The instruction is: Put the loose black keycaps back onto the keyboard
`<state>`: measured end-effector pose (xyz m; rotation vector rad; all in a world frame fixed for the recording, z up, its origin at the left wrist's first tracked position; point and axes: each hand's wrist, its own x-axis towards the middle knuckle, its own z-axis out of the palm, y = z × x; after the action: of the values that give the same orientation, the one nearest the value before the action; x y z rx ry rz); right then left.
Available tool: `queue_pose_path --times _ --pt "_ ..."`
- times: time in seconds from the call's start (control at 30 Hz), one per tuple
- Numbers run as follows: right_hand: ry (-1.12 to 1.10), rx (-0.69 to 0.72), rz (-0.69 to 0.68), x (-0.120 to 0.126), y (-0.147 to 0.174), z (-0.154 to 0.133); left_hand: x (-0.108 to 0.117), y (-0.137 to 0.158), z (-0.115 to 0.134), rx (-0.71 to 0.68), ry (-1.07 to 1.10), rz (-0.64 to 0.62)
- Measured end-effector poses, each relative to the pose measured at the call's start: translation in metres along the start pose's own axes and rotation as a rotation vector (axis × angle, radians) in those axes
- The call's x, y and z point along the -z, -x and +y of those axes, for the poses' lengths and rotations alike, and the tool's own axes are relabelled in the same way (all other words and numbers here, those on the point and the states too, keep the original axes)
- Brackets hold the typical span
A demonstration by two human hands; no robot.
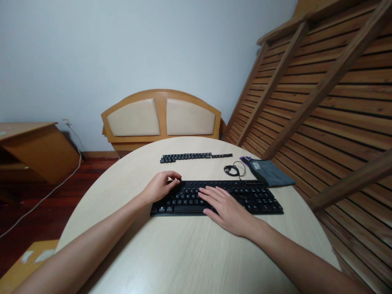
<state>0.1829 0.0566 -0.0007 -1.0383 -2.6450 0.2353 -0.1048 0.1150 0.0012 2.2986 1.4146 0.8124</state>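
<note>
A black keyboard (pixel 190 209) lies on the round table, with bare dark gaps in its top rows. Over its upper left corner is my left hand (pixel 161 185), thumb and forefinger pinched on a small black piece that looks like a keycap (pixel 180 179). My right hand (pixel 225 208) rests palm down across the middle of the keys, its fingers stretched out. Behind the keyboard, loose black keycaps (pixel 186 157) are lined up in rows, and a shorter row of thin keycaps (pixel 222 155) continues to their right.
The keyboard's coiled cable (pixel 232 170) lies behind it. A grey cloth (pixel 271 172) with purple trim sits at the table's right edge. Wooden slats (pixel 330 102) lean on the right, and a padded headboard (pixel 162 118) stands beyond the pale table (pixel 171 253).
</note>
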Motion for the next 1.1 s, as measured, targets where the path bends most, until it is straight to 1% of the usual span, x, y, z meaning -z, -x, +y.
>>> queue_pose_path --times 0.07,0.13,0.3,0.57,0.7,0.83,0.97,1.1 --pt "0.001 -0.002 0.002 0.000 -0.001 0.000 0.000 0.006 0.007 0.006 0.090 -0.038" --pt "0.003 -0.002 -0.002 0.000 -0.001 0.000 0.001 0.008 0.012 0.004 0.118 -0.070" --pt "0.009 0.002 0.000 0.000 -0.001 0.001 0.003 0.011 0.013 0.012 0.073 -0.128" --pt "-0.002 0.012 0.002 -0.001 0.000 0.003 0.005 0.011 0.013 0.005 0.096 -0.199" --pt "-0.016 0.020 0.017 -0.002 0.001 0.003 0.006 0.011 0.014 -0.018 0.074 -0.213" --pt "-0.007 0.014 0.004 -0.001 0.000 0.003 0.008 0.010 0.015 -0.028 0.012 -0.226" --pt "-0.009 0.004 -0.007 0.000 0.000 0.002 0.008 0.011 0.018 -0.036 -0.072 -0.208" --pt "-0.020 0.009 0.009 -0.001 0.000 0.002 0.007 0.012 0.021 -0.037 -0.106 -0.192"
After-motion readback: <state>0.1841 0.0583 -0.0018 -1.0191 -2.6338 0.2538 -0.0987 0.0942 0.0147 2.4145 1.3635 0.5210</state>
